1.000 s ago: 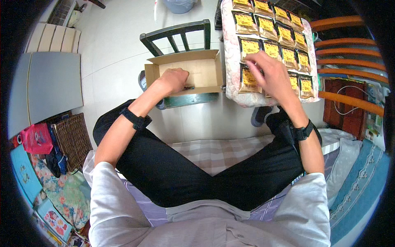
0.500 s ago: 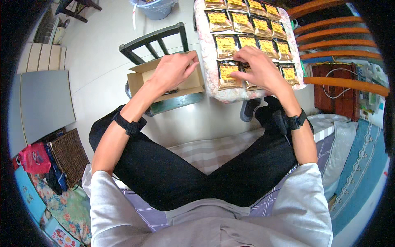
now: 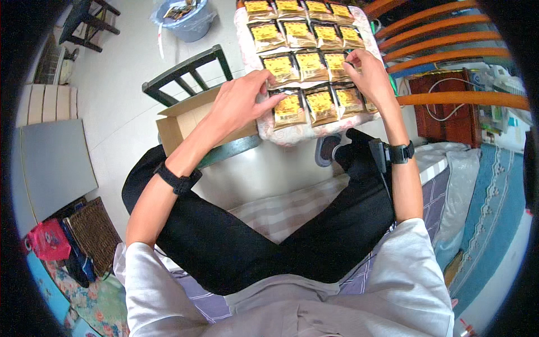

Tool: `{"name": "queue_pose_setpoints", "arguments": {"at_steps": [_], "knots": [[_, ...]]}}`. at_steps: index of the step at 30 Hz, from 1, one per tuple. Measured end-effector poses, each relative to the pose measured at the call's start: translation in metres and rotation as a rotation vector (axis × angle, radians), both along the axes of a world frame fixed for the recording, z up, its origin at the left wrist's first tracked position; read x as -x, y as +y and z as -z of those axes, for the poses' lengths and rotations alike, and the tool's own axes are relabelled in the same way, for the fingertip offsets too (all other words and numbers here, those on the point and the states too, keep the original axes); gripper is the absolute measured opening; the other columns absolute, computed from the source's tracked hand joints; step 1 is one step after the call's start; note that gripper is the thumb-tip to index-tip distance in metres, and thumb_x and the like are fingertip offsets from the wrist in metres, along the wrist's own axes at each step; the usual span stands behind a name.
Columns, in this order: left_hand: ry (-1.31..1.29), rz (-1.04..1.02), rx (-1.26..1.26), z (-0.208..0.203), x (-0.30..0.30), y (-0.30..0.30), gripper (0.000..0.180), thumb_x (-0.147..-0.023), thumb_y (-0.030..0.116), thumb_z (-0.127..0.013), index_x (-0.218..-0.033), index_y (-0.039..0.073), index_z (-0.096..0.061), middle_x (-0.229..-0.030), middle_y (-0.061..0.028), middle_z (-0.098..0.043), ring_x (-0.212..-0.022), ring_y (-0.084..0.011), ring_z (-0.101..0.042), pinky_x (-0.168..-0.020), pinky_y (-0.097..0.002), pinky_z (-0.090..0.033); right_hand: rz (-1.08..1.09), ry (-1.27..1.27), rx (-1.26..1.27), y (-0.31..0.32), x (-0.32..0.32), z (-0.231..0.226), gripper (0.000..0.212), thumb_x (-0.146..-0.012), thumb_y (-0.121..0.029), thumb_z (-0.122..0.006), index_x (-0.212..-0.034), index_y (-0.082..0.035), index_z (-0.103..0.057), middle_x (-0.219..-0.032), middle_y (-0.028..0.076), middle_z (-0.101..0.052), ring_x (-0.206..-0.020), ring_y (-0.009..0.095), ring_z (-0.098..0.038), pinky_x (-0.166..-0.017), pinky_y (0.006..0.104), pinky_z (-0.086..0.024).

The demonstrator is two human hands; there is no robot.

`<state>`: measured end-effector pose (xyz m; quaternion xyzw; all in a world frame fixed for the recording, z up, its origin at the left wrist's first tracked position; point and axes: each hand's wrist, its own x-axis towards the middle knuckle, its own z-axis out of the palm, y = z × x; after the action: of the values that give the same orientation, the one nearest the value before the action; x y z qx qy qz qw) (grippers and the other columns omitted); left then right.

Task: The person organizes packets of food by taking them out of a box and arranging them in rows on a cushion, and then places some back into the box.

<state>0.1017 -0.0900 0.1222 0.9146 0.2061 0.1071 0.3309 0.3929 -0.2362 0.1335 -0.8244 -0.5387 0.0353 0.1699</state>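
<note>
Rows of small black-and-gold packets [image 3: 286, 109] with yellow fronts lie face up on a cushioned table [image 3: 275, 135] with a pale floral cover. My left hand [image 3: 238, 101] reaches over the table's left edge, its thumb and fingers apart around the upper left corner of the front-left packet. The thumb lies at that packet's top edge. Over the right side of the rows is my right hand [image 3: 370, 78]; its thumb and forefinger curve at the edge of a packet [image 3: 337, 66] in the second row from me, a gap between them. Part of the rightmost packets is hidden beneath it.
An open cardboard box [image 3: 188, 118] sits on a dark green chair [image 3: 188, 73] left of the table, partly behind my left arm. A lined blue bin [image 3: 191, 28] stands beyond it. Wooden slats [image 3: 443, 39] and a red-brown cabinet [image 3: 449, 112] are on the right.
My left hand has moved right, from above the box to the front-left packet. My right hand has shifted from the front packets to the right side of the rows. The view has turned somewhat rightward.
</note>
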Motion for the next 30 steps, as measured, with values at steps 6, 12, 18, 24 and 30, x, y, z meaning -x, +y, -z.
{"name": "queue_pose_setpoints", "arguments": {"at_steps": [6,12,18,24,30], "knots": [[0.058,0.017,0.053,0.001,0.003,-0.003,0.043,-0.089,0.044,-0.070,-0.104,0.005,-0.062,-0.082,-0.0103,-0.066,-0.072,-0.0259,-0.066,-0.065,-0.0380,-0.052,0.216,0.074,-0.042,-0.007,-0.050,0.009,0.033,-0.088,-0.027,-0.069,-0.100,0.003,-0.063,-0.100,0.025,-0.068,-0.097,0.040,-0.066,-0.084,0.0464,-0.051],[0.037,0.020,0.022,0.010,0.006,-0.004,0.044,-0.088,0.043,-0.071,-0.107,0.004,-0.063,-0.085,-0.0101,-0.066,-0.073,-0.0243,-0.066,-0.068,-0.0375,-0.053,0.295,0.060,0.193,-0.023,-0.062,0.008,0.047,-0.086,-0.041,-0.071,-0.101,0.003,-0.063,-0.101,0.027,-0.067,-0.098,0.042,-0.065,-0.085,0.0477,-0.051],[0.030,0.036,0.009,0.007,0.009,-0.003,0.041,-0.087,0.040,-0.073,-0.106,0.006,-0.062,-0.086,-0.0090,-0.065,-0.070,-0.0226,-0.065,-0.066,-0.0368,-0.053,0.282,0.209,0.514,-0.039,-0.064,-0.003,0.061,-0.074,-0.038,-0.086,-0.111,0.005,-0.062,-0.100,0.019,-0.070,-0.088,0.026,-0.068,-0.078,0.0363,-0.053],[0.027,0.050,-0.029,0.008,0.013,0.002,0.034,-0.088,0.034,-0.073,-0.107,0.008,-0.062,-0.086,-0.0081,-0.065,-0.070,-0.0229,-0.065,-0.066,-0.0374,-0.054,0.254,0.213,0.606,-0.051,-0.069,0.004,0.083,-0.062,-0.043,-0.091,-0.111,0.015,-0.058,-0.106,0.030,-0.068,-0.092,0.034,-0.070,-0.077,0.0420,-0.057],[0.007,0.038,-0.077,0.010,0.014,0.004,0.028,-0.090,0.028,-0.070,-0.106,0.006,-0.062,-0.089,-0.0098,-0.067,-0.071,-0.0252,-0.067,-0.067,-0.0379,-0.054,0.232,0.148,0.586,-0.059,-0.075,0.011,0.080,-0.065,-0.035,-0.092,-0.123,0.009,-0.057,-0.106,0.021,-0.070,-0.090,0.026,-0.070,-0.073,0.0353,-0.058]]}}
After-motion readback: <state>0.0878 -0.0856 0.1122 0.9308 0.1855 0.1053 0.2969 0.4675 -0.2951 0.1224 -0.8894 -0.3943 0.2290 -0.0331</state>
